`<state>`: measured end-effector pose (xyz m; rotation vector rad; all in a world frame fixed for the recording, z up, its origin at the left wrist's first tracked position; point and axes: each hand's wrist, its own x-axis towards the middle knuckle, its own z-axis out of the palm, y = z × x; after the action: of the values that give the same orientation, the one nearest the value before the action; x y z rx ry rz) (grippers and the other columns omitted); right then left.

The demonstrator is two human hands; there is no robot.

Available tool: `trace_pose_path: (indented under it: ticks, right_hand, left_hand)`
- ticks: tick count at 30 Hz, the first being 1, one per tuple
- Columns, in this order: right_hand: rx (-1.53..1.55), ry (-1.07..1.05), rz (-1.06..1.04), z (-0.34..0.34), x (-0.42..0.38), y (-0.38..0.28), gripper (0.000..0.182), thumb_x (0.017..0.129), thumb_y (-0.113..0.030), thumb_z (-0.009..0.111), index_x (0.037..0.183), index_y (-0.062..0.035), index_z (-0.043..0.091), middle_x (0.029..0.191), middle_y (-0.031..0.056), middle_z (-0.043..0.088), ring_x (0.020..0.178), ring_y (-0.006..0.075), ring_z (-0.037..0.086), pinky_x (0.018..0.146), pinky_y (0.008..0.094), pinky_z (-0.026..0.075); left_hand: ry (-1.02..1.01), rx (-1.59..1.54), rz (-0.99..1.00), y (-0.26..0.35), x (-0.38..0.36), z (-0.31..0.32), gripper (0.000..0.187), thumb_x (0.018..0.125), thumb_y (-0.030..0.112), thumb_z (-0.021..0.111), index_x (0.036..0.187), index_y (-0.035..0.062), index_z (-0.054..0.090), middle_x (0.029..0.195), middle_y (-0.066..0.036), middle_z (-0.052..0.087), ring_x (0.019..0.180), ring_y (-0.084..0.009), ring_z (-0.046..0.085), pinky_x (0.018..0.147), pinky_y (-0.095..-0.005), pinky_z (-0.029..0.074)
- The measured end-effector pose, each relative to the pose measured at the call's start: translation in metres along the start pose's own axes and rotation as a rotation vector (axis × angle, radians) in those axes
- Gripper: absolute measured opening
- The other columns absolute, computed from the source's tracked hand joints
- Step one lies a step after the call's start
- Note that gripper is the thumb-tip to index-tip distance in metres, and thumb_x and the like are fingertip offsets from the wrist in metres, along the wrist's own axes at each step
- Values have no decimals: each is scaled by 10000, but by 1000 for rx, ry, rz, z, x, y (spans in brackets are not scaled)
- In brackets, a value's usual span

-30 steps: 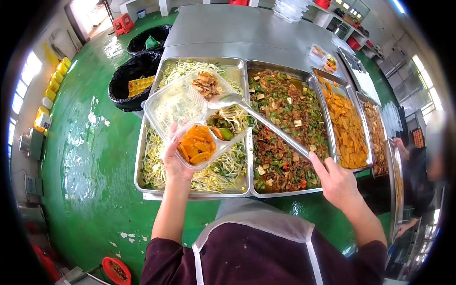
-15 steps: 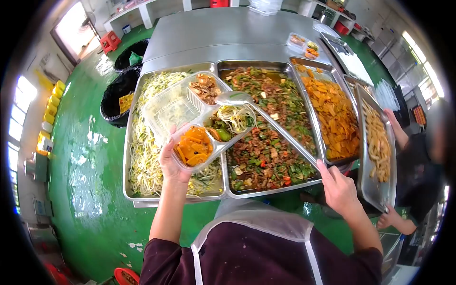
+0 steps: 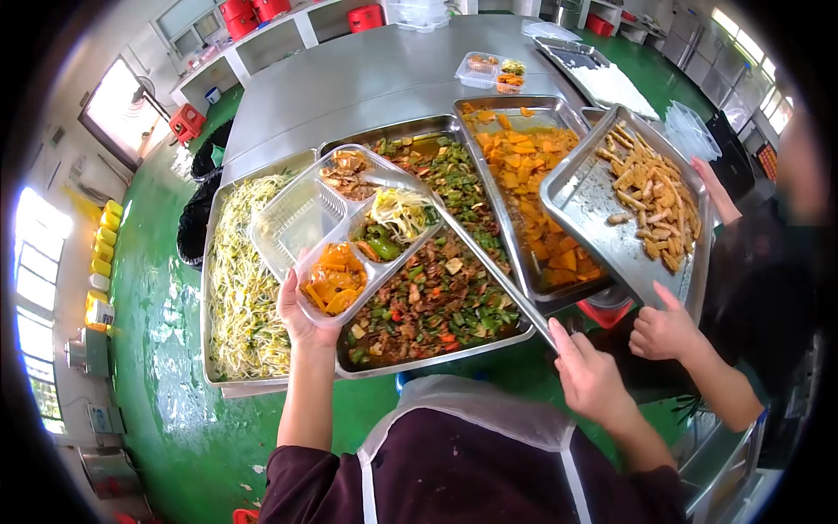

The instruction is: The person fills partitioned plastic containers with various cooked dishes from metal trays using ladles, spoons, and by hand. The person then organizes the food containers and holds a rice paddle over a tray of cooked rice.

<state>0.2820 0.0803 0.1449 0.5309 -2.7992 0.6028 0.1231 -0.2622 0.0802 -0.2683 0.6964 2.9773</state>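
Note:
My left hand [image 3: 307, 316] holds a clear compartment container [image 3: 301, 218] from below, over the trays. Its sections hold orange slices [image 3: 333, 279], bean sprouts with green pepper [image 3: 397, 218] and browned meat pieces [image 3: 347, 175]; the big section is bare. My right hand [image 3: 589, 371] is closed round the handle end of a long metal serving spoon [image 3: 493, 262]. The spoon's bowl lies over the container's upper edge, by the meat and sprouts. Beneath are a tray of bean sprouts [image 3: 240, 306] and a tray of meat with green peppers [image 3: 436, 297].
At the right, a co-worker's hands [image 3: 668, 327] hold a tilted metal tray [image 3: 594, 205] of brown strips over a tray of orange slices [image 3: 559, 258]. A filled container [image 3: 478, 79] sits on the steel table [image 3: 349, 79]. Black-lined bins [image 3: 196, 218] stand at the left.
My view has shifted, so the trays appear further left. The co-worker's tray of brown strips has moved left over the orange slices and is tilted. I still hold the container and spoon.

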Motion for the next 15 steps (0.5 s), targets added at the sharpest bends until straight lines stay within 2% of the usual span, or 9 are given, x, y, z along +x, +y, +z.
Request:
trace_pose_path:
  ticks: [1, 3, 6, 9, 10, 13, 14, 15]
  right_hand:
    - [121, 36, 18, -2, -2, 5, 545, 783, 5, 564, 1310, 30, 427, 781, 127, 512, 563, 255, 538, 514, 326, 472]
    - [438, 98, 68, -6, -5, 15, 548, 815, 24, 519, 1347, 18, 388, 799, 100, 525, 561, 196, 525, 504, 287, 446]
    - [1274, -136, 549, -29, -11, 21, 562, 834, 34, 486, 1378, 9, 346, 812, 70, 530, 572, 127, 502, 505, 242, 419]
    - [1137, -180, 467, -30, -15, 42, 598, 831, 33, 497, 1398, 4, 309, 813, 55, 531, 579, 90, 485, 502, 218, 412]
    - [936, -162, 382, -29, -15, 49, 589, 826, 28, 515, 1384, 16, 325, 804, 61, 538, 581, 89, 492, 546, 221, 442]
    - [799, -262, 440, -48, -14, 55, 573, 815, 29, 530, 1362, 23, 360, 833, 94, 560, 643, 139, 544, 630, 265, 478]
    - [585, -149, 239, -48, -16, 59, 555, 804, 35, 538, 1340, 23, 393, 889, 146, 583, 726, 219, 585, 717, 308, 487]
    - [507, -111, 197, -53, -16, 61, 552, 789, 40, 545, 1324, 20, 412, 935, 188, 582, 769, 297, 588, 727, 336, 483]
  left_hand:
    - [3, -1, 16, -7, -3, 4, 647, 809, 317, 591, 1353, 68, 345, 1312, -173, 466, 1198, -373, 453, 1009, -572, 342]
    - [-10, 23, 18, -18, -9, 10, 677, 805, 316, 593, 1373, 68, 319, 1322, -170, 457, 1209, -372, 445, 1017, -571, 337]
    - [-47, 39, 24, -34, -14, 14, 720, 792, 312, 616, 1383, 54, 296, 1346, -182, 429, 1231, -367, 424, 1035, -550, 327]
    - [-4, 89, 49, -43, -15, 17, 672, 818, 323, 572, 1382, 55, 323, 1344, -197, 431, 1225, -385, 428, 1025, -561, 331]
    - [-24, 108, 34, -44, -16, 19, 692, 810, 321, 579, 1387, 51, 309, 1370, -198, 403, 1246, -376, 408, 1044, -549, 312]
    - [-108, 190, 7, -48, -14, 28, 736, 784, 342, 602, 1385, 38, 305, 1396, -206, 363, 1272, -367, 376, 1062, -529, 295]
    - [-122, 209, -3, -47, -11, 30, 751, 774, 348, 610, 1384, 34, 304, 1404, -209, 349, 1279, -366, 366, 1066, -521, 292]
    - [-139, 226, -19, -47, -8, 32, 766, 764, 354, 618, 1383, 30, 304, 1412, -212, 334, 1286, -365, 356, 1070, -514, 288]
